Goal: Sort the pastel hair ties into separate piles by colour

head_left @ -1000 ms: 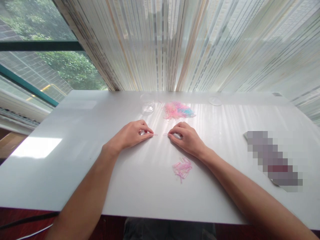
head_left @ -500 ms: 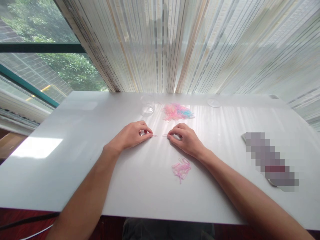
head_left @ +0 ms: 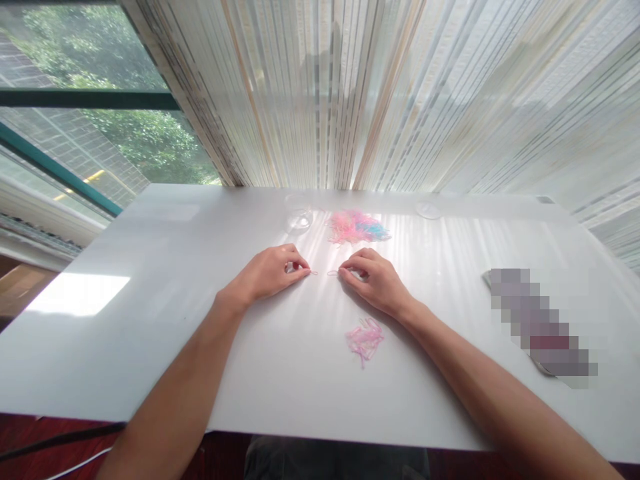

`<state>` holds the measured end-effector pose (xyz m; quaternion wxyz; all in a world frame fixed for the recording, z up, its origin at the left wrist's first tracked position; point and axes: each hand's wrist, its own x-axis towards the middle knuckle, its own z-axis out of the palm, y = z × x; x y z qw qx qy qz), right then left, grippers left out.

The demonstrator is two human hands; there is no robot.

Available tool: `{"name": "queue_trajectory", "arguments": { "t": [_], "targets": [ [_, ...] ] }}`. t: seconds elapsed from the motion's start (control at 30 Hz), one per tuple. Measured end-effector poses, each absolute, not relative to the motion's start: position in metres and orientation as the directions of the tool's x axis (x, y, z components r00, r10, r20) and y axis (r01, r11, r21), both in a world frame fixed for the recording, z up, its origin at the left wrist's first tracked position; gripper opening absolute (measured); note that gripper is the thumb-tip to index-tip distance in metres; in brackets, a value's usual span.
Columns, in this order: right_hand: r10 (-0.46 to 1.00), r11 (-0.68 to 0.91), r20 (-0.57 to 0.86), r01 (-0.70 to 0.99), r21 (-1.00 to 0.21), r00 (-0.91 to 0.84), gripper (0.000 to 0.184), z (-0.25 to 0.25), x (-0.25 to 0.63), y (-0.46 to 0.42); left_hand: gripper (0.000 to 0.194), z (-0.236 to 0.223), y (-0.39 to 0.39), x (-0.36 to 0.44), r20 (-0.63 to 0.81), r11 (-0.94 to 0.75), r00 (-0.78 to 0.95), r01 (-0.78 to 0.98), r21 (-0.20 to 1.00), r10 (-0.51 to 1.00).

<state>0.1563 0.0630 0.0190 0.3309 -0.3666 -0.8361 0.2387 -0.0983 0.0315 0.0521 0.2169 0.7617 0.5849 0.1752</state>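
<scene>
Between thumb and fingertips, my left hand (head_left: 281,272) pinches a small pink rubber band (head_left: 314,272), whose loop sticks out to the right. Facing it, my right hand (head_left: 369,275) pinches another thin pinkish rubber band (head_left: 333,273) that points left. A narrow gap separates the two loops. Behind the hands lies a big pile of rubber bands (head_left: 353,227) in pink, peach and blue. Nearer to me, below my right hand, is a smaller heap of pink and lilac rubber bands (head_left: 365,341).
A clear round container (head_left: 299,217) stands left of the big pile. A clear round lid (head_left: 429,211) lies at the back right of the white table (head_left: 165,313). On the right is a flat pixelated object (head_left: 540,327). Striped curtains (head_left: 320,93) hang behind the table.
Both hands appear slightly further right in the view, but so does the table, so the camera has shifted a little. The pinches on the two bands look the same.
</scene>
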Motion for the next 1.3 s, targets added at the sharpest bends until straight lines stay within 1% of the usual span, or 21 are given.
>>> {"name": "queue_trajectory", "arguments": {
  "t": [0.27,0.47,0.6,0.93,1.07,1.3],
  "targets": [
    [0.789,0.595,0.381,0.446,-0.669,-0.482,0.013,0.019,0.156,0.063,0.029,0.055,0.03,-0.097,0.012,-0.213,0.243,0.826,0.522,0.97],
    [0.795,0.588,0.375,0.451,-0.672,-0.478,0.012,0.018,0.156,0.062,0.028,0.056,0.029,-0.095,0.034,-0.216,0.236,0.814,0.54,0.971],
    [0.796,0.585,0.367,0.453,-0.673,-0.482,0.013,0.019,0.156,0.062,0.029,0.054,0.03,-0.097,0.014,-0.207,0.236,0.818,0.536,0.972],
    [0.782,0.604,0.382,0.449,-0.658,-0.493,0.011,0.017,0.156,0.063,0.03,0.051,0.028,-0.089,0.042,-0.297,0.32,0.81,0.506,0.946],
    [0.773,0.619,0.403,0.44,-0.651,-0.49,0.011,0.015,0.156,0.064,0.028,0.049,0.029,-0.089,0.074,-0.316,0.324,0.807,0.499,0.943],
    [0.77,0.621,0.395,0.445,-0.645,-0.502,0.012,0.016,0.157,0.064,0.024,0.047,0.029,-0.088,0.104,-0.315,0.303,0.82,0.478,0.947]
  ]
}}
